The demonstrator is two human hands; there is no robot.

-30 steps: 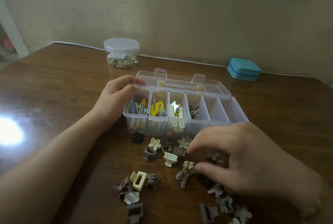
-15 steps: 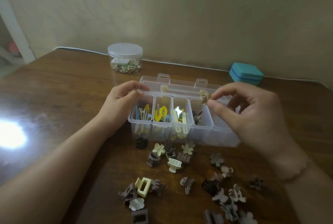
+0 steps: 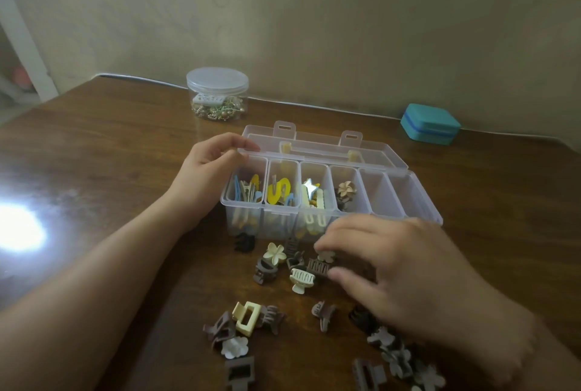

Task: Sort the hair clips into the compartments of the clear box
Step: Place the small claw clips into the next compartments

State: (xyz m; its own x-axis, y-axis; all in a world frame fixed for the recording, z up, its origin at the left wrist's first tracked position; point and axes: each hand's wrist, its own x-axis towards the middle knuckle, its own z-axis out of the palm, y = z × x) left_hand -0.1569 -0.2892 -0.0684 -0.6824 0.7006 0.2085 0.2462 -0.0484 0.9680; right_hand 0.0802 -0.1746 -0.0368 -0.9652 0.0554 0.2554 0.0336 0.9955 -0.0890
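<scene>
The clear box (image 3: pixel 388 214) stands open on the wooden table, its lid (image 3: pixel 317 146) folded back. Its three left compartments hold coloured flat clips. The fourth holds a tan flower clip (image 3: pixel 345 189) on darker ones, and the two right compartments look empty. My left hand (image 3: pixel 207 176) grips the box's rear left corner. My right hand (image 3: pixel 408 274) is low over the loose pile in front of the box. Its thumb and forefinger are apart on either side of a cream flower clip (image 3: pixel 326 255). Several small claw clips, such as a cream rectangular one (image 3: pixel 246 316), lie scattered nearby.
A round clear jar (image 3: pixel 217 93) of small trinkets stands at the back by the wall. A teal case (image 3: pixel 430 121) sits at the back right. A bright glare spot (image 3: pixel 19 230) lies on the table at the left.
My right hand carried a tan flower clip up to the box, left it in the fourth compartment, and came back down to the pile. My left hand stayed on the box.
</scene>
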